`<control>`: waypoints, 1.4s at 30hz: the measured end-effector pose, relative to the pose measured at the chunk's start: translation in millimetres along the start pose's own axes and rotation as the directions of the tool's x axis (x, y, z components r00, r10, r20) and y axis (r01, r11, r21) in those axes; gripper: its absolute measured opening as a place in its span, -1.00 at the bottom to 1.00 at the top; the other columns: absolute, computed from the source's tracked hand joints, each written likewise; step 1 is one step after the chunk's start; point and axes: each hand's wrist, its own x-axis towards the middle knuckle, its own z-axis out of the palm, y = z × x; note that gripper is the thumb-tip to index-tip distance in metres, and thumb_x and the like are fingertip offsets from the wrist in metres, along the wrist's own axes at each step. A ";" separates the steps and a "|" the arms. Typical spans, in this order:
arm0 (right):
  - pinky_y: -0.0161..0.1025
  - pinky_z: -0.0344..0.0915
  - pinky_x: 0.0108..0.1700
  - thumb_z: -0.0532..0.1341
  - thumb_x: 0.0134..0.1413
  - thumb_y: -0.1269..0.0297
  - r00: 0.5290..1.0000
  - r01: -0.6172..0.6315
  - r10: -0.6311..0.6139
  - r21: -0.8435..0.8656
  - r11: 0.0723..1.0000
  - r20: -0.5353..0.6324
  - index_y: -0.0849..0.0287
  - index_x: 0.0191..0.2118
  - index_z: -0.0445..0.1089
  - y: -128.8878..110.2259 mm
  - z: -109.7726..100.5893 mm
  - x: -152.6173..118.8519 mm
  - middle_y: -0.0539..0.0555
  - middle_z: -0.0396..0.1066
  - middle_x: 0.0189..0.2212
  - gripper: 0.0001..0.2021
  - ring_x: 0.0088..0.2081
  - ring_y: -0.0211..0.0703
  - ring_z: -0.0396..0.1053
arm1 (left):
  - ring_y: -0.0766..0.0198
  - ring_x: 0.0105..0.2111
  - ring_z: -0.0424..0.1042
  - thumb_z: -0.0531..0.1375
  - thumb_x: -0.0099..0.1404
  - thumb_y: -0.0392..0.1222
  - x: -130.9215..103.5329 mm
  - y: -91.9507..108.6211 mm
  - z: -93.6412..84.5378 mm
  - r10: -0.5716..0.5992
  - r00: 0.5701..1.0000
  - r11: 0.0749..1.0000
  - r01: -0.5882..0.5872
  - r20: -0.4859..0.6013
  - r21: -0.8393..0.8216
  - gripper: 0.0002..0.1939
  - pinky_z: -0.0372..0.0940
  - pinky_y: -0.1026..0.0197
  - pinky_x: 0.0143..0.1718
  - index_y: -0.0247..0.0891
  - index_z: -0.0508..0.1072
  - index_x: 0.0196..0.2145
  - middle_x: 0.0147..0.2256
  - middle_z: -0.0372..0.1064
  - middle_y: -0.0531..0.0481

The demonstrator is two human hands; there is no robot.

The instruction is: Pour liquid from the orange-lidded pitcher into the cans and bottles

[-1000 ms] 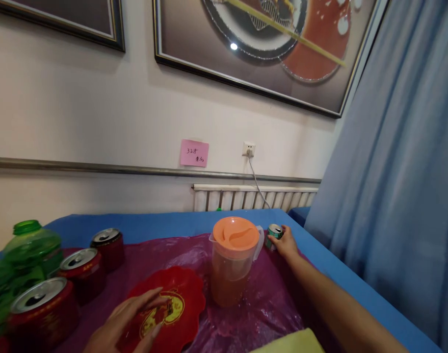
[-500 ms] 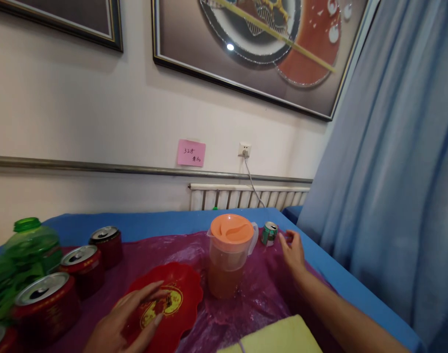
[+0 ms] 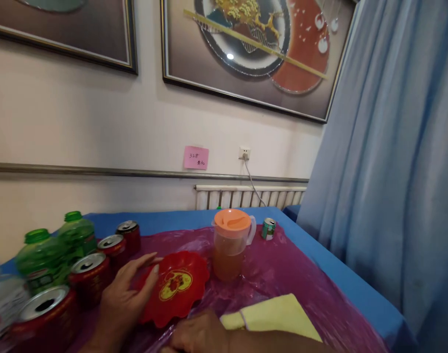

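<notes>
hands apart: left hand (image 3: pixel 122 294) spread open by the left rim of the red plate (image 3: pixel 176 285) on the purple sheet (image 3: pixel 278 267); right hand (image 3: pixel 201 334) nearby, its grip hidden. red cans (image 3: pixel 89 280) already stand lined up; handling the plate looks unfinished.

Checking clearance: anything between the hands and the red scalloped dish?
Nothing visible. The left hand overlaps the left rim of the red scalloped dish in view; the blurred right hand is by its near edge, contact unclear. The orange-lidded pitcher stands beyond, off both paths.
</notes>
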 end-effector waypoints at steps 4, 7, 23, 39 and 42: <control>-0.31 -0.06 -0.61 0.11 0.13 0.21 0.991 0.041 -0.058 -0.136 0.990 -0.125 0.12 -0.62 0.19 -0.5 -3.8 -13.8 -0.05 0.31 -0.70 -0.68 -0.69 -0.34 0.16 | 0.09 -0.17 0.59 0.23 0.27 0.06 6.6 5.3 -7.5 -0.134 0.983 0.984 0.117 -0.122 -0.131 -0.63 0.44 0.03 0.03 -0.19 0.50 -0.06 -0.19 0.60 -0.08; -0.30 -0.07 -0.58 0.07 0.18 0.24 0.986 0.093 -0.109 -0.127 0.987 -0.125 0.13 -0.61 0.17 -7.3 -8.0 -22.0 -0.05 0.30 -0.70 -0.67 -0.68 -0.33 0.18 | 0.12 -0.19 0.60 0.24 0.25 0.00 18.7 18.4 -18.2 -0.211 0.963 0.947 0.158 -0.171 -0.279 -0.65 0.46 0.04 -0.01 -0.25 0.48 -0.09 -0.21 0.60 -0.10; -0.26 -0.07 -0.51 0.01 0.30 0.29 0.991 0.104 -0.108 -0.056 0.993 -0.074 0.13 -0.54 0.22 -20.5 -13.8 -27.1 -0.03 0.32 -0.64 -0.66 -0.63 -0.30 0.15 | 0.14 -0.22 0.58 0.34 0.05 -0.06 52.4 49.4 -61.7 -0.490 0.865 0.786 0.385 -0.109 -0.484 -0.57 0.46 0.14 -0.18 -0.31 0.46 -0.14 -0.23 0.60 -0.15; -0.25 -0.07 -0.50 0.02 0.33 0.32 0.988 0.109 -0.102 0.060 0.992 -0.116 0.14 -0.54 0.21 -25.7 -19.9 -27.1 -0.03 0.31 -0.63 -0.65 -0.61 -0.31 0.17 | -0.21 0.27 0.23 0.20 0.22 0.04 -39.5 1.4 -128.0 -0.250 0.962 0.856 0.271 -0.106 0.440 -0.33 0.14 -0.24 0.28 -0.29 0.25 0.22 0.26 0.23 -0.37; -0.24 -0.06 -0.50 0.03 0.32 0.33 0.988 0.116 -0.108 0.072 0.991 -0.111 0.13 -0.53 0.23 -26.4 -21.8 -28.4 -0.03 0.32 -0.63 -0.66 -0.61 -0.30 0.17 | -0.25 0.26 0.25 0.24 0.19 0.04 -40.8 -9.0 -119.3 -0.372 0.919 0.813 0.391 -0.133 0.430 -0.21 0.18 -0.27 0.25 -0.33 0.14 0.29 0.24 0.23 -0.44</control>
